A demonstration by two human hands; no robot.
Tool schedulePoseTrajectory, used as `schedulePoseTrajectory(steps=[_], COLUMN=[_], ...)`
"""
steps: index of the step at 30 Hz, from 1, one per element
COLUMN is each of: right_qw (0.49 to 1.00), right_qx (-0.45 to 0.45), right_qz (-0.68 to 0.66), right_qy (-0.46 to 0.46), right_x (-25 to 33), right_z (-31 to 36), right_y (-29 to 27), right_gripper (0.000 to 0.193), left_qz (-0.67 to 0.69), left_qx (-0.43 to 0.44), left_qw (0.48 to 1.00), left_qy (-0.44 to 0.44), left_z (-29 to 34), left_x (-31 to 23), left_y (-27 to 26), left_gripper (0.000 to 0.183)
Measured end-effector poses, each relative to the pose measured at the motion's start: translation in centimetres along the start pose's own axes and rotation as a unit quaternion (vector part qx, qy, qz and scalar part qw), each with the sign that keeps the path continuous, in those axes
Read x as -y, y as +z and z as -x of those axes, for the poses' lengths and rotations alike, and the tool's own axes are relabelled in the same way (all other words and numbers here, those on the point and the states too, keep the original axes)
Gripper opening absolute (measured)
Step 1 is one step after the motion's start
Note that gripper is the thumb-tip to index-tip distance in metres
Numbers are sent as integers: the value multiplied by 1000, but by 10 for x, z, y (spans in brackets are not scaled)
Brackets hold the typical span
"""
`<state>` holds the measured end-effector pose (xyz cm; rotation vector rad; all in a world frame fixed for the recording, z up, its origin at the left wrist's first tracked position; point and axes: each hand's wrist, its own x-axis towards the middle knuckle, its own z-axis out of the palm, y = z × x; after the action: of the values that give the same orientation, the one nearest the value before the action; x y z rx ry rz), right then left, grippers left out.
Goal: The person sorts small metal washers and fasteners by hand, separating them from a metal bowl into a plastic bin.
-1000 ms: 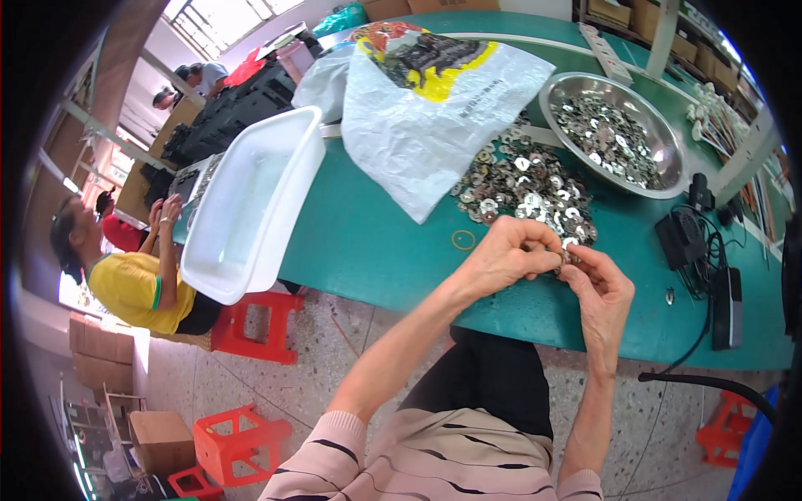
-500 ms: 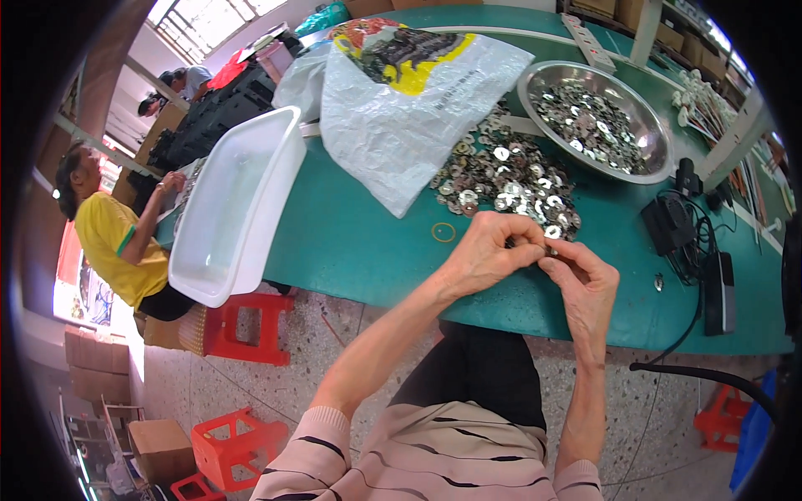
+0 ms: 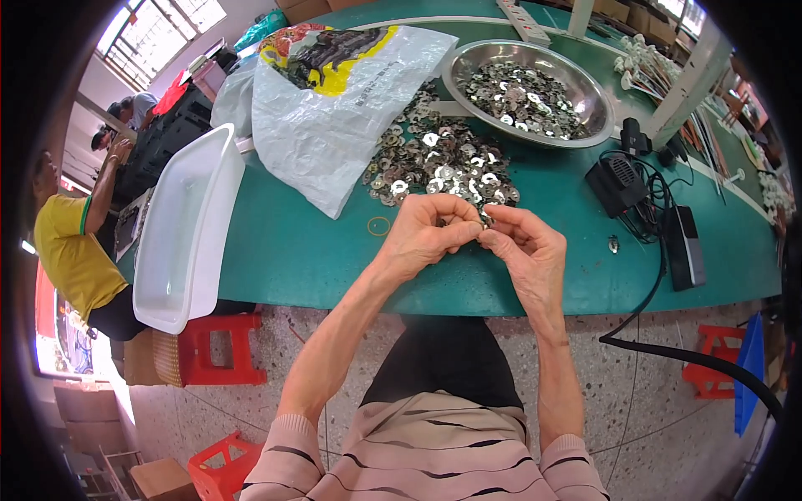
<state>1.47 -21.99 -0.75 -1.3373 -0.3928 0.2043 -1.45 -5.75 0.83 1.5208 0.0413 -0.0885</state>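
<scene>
Over the table's near edge, my left hand (image 3: 423,237) and my right hand (image 3: 531,255) meet with thumbs and index fingers pinched together. Between the fingertips is a small metal piece, mostly covered by them. Just beyond lies a loose pile of small round silver metal pieces (image 3: 434,160), some ring-shaped. A wide steel bowl (image 3: 595,125) behind the pile holds many similar pieces. Left of the pile, a white woven plastic sack (image 3: 313,138) lies on the green table (image 3: 292,259). A thin yellow rubber band (image 3: 378,226) rests left of my left hand.
A white plastic tub (image 3: 188,234) stands at the left edge. Black adapters (image 3: 618,185) with tangled cables and a single small metal piece (image 3: 614,244) lie to the right. A power strip (image 3: 524,21) is at the back. A co-worker in yellow (image 3: 79,250) sits at left, near red stools (image 3: 221,346).
The whole view has shifted, so the table's things appear farther left. My hands stay together at the pile's near side. The co-worker at left has raised a hand.
</scene>
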Motion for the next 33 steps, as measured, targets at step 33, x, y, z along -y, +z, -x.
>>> schedulePoseTrajectory(steps=[33], right_qw=[1000], right_qx=[14], right_qz=[8], right_qy=[13], right_x=[-2], right_z=[-2], right_y=[-3], right_gripper=[15], left_qz=[-117], left_qx=[-17], left_qw=[993], left_qy=[-6], left_z=[2], left_x=[-5], left_y=[4], left_gripper=[10])
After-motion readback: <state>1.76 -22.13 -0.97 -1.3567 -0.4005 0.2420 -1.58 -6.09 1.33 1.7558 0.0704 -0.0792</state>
